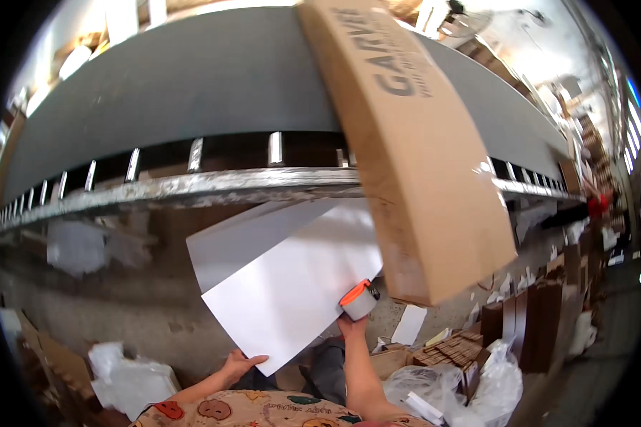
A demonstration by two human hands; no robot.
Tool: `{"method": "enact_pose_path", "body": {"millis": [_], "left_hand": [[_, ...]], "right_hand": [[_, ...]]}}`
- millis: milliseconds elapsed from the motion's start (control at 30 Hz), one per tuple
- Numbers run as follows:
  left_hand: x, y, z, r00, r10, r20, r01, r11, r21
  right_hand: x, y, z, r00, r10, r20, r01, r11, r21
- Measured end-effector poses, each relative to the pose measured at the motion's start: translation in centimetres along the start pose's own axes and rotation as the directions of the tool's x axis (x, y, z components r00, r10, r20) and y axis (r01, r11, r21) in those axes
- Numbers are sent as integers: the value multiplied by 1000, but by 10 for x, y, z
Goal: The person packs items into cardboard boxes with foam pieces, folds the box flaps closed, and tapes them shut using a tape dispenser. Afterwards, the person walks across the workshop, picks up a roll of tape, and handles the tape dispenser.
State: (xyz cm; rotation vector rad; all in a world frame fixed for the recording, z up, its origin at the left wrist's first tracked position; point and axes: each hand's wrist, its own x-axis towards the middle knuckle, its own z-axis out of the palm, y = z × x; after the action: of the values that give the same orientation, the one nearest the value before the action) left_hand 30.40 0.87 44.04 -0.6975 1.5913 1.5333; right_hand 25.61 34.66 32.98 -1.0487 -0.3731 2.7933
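Note:
My left hand (241, 364) pinches the near corner of a large white sheet (292, 285) between thumb and fingers. The sheet slants up and away toward the roller conveyor, and a second, shaded panel (238, 238) shows behind it. My right hand (352, 327) is closed round a tape dispenser (359, 299) with an orange part and a pale roll, held up in front of the sheet's right side. Just beyond it, a long brown cardboard box (413, 156) lies across the conveyor, its near end jutting out over the edge toward me.
The conveyor's metal side rail (178, 186) and rollers run across, with long dark grey panels (171, 78) on top. Clear plastic bags (434, 388) and stacked brown boards (452, 352) sit at lower right. White wrapping (132, 377) lies at lower left. Another person (598, 205) is far right.

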Motion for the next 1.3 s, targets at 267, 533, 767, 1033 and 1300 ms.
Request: {"method": "enact_pose_path", "body": {"millis": [267,533,767,1033,1300], "left_hand": [[68,-2,72,842,-329,428,288,944,160],[91,32,340,609,-483,629,343,876,340],[87,71,523,695,-283,661,16,925,379],[136,185,698,716,-36,697,-60,992,113],[157,328,935,563,40,826,291,925,-243]], "right_hand": [[-142,-116,-91,852,-521,-56,301,574,-762],[-189,-358,-98,607,-766,-212,500,575,-648],[-201,-532,-95,534,-807,-251,650,582,-488],[-89,-728,-52,542,-836,-84,752,527,-397],[7,-993,31,566,-822,58,730,467,-499]]}}
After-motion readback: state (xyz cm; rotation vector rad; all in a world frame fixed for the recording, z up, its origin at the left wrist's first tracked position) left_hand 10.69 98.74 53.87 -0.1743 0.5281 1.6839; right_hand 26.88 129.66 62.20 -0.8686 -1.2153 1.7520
